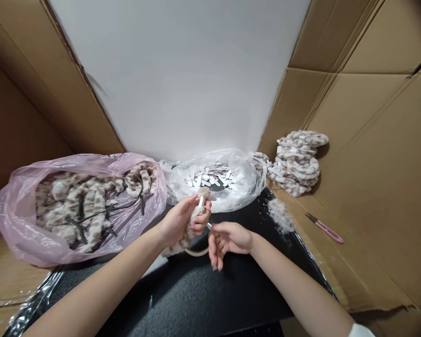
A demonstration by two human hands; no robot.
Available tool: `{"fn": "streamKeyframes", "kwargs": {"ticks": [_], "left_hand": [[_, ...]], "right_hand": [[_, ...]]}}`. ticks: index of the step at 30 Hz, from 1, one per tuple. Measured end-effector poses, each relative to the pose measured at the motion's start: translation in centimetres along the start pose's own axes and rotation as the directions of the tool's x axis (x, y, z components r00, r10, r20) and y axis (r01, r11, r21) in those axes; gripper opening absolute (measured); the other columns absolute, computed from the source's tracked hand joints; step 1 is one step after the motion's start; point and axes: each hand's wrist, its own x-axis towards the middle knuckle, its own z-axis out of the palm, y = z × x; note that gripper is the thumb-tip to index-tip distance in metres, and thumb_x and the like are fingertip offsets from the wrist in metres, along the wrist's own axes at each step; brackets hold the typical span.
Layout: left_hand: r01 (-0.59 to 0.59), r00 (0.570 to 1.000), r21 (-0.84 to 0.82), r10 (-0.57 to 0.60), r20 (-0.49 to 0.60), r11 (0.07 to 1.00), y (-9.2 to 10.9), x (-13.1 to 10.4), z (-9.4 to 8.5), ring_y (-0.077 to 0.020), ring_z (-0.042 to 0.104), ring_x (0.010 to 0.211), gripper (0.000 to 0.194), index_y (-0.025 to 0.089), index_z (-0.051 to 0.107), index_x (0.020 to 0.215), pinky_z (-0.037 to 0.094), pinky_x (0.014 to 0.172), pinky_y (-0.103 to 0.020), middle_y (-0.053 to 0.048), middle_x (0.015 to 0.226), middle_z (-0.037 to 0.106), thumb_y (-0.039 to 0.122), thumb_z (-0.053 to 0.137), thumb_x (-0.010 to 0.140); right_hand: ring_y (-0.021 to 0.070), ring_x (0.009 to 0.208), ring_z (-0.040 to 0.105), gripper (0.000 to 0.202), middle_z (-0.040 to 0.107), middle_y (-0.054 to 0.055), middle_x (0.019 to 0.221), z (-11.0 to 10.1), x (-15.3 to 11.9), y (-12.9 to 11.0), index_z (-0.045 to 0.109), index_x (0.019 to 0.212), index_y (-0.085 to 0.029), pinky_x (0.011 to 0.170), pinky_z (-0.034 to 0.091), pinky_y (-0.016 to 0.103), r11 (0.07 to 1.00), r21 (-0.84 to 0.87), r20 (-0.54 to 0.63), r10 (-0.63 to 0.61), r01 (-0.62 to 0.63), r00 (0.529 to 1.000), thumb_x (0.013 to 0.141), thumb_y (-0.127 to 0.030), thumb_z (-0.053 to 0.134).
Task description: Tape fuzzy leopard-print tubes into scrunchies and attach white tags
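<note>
My left hand (182, 220) is closed around a spotted furry fabric tube (186, 241), cream with brown patches, its gathered end poking up above the fingers with a bit of white at it. From the fabric a thin cream band (196, 253) curves round like a headband hoop, low between the hands. My right hand (229, 241) is beside the band, palm turned inward, fingers loosely curled and apart from the thumb. Its fingertips cover part of the band; whether they touch it I cannot tell. Both hands are over a black work surface (196, 299).
A pink plastic bag (14, 210) of spotted furry pieces and dark cords lies left. Behind the hands, a clear bag (245, 196) holds white tags (210, 179). Right are stacked furry loops (298, 164), fluffy scraps (279, 215) and pink thread snips (324, 228). Cardboard walls (379, 140) enclose the sides.
</note>
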Motion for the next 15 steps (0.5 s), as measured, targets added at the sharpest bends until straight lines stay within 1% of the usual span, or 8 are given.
{"fn": "streamKeyframes", "kwargs": {"ticks": [2,4,6,9,10,12,14,15], "left_hand": [[-0.031,0.999,-0.007,0.031,-0.009,1.0,0.0,0.0,0.1,-0.0074,0.017,0.046,0.024,0.018,0.048,0.083,0.02,0.047,-0.02,0.007,0.055,0.028,0.042,0.045,0.085],[-0.052,0.999,-0.013,0.052,-0.012,0.999,-0.1,0.1,0.2,-0.0074,0.016,0.046,0.021,0.018,0.046,0.08,0.019,0.047,-0.02,0.007,0.055,0.027,0.039,0.048,0.084],[-0.08,0.997,0.001,0.08,-0.021,0.997,-0.2,0.2,0.5,-0.007,0.015,0.047,0.024,0.019,0.042,0.074,0.018,0.047,-0.02,0.007,0.056,0.026,0.038,0.05,0.085],[-0.146,0.988,0.07,0.149,-0.05,0.987,-0.4,0.1,1.1,-0.0072,0.015,0.049,0.036,0.019,0.033,0.066,0.018,0.047,-0.02,0.007,0.057,0.026,0.041,0.053,0.085],[-0.165,0.984,0.1,0.171,-0.053,0.981,-0.4,-0.1,1.4,-0.0075,0.016,0.05,0.037,0.019,0.032,0.065,0.018,0.047,-0.02,0.006,0.058,0.027,0.042,0.053,0.085],[-0.187,0.98,0.176,0.197,-0.042,0.967,-0.5,-0.8,2.1,-0.0086,0.019,0.052,0.038,0.019,0.034,0.065,0.021,0.049,-0.021,0.005,0.06,0.028,0.045,0.049,0.088],[-0.194,0.978,0.28,0.209,-0.022,0.94,-0.5,-1.9,2.8,-0.0101,0.025,0.055,0.039,0.018,0.038,0.066,0.027,0.052,-0.023,0.003,0.063,0.033,0.048,0.044,0.091],[-0.202,0.976,0.333,0.218,-0.012,0.921,-0.5,-2.6,3.2,-0.0111,0.029,0.058,0.04,0.018,0.042,0.068,0.03,0.055,-0.024,0.002,0.066,0.035,0.05,0.044,0.091]], "right_hand": [[0.0201,0.062,0.071,0.045,0.071,0.013,0.074,0.5,0.3,0.4,0.064,0.082,-0.006,0.063,0.052,0.029,0.995,-0.055,0.106,0.092,-0.087,0.99,0.094,-0.038,0.036],[0.0198,0.066,0.071,0.036,0.072,0.012,0.081,1.0,0.9,0.7,0.065,0.095,-0.006,0.067,0.052,0.029,0.987,-0.073,0.177,0.154,-0.143,0.972,0.091,-0.035,0.045],[0.0209,0.072,0.072,0.041,0.071,0.012,0.087,1.7,1.5,1.2,0.064,0.105,-0.007,0.072,0.051,0.032,0.978,-0.037,0.238,0.207,-0.204,0.949,0.09,-0.041,0.047],[0.0247,0.082,0.07,0.061,0.07,0.015,0.095,3.0,2.4,2.0,0.062,0.111,-0.009,0.081,0.049,0.037,0.949,0.099,0.307,0.256,-0.299,0.917,0.089,-0.06,0.039],[0.0255,0.086,0.069,0.066,0.069,0.016,0.098,3.6,2.6,2.2,0.062,0.112,-0.009,0.083,0.047,0.038,0.941,0.16,0.305,0.238,-0.297,0.922,0.088,-0.064,0.036],[0.026,0.093,0.067,0.068,0.066,0.018,0.109,4.8,2.8,2.5,0.061,0.115,-0.011,0.087,0.043,0.04,0.938,0.271,0.253,0.149,-0.218,0.956,0.087,-0.066,0.034],[0.0263,0.1,0.063,0.059,0.063,0.017,0.119,5.9,2.8,2.4,0.063,0.112,-0.013,0.09,0.041,0.04,0.94,0.334,0.179,0.015,-0.075,0.984,0.086,-0.061,0.04],[0.0265,0.102,0.062,0.051,0.063,0.015,0.118,6.5,2.7,2.1,0.064,0.107,-0.014,0.09,0.04,0.041,0.934,0.356,0.144,-0.061,0.006,0.988,0.085,-0.056,0.044]]}}
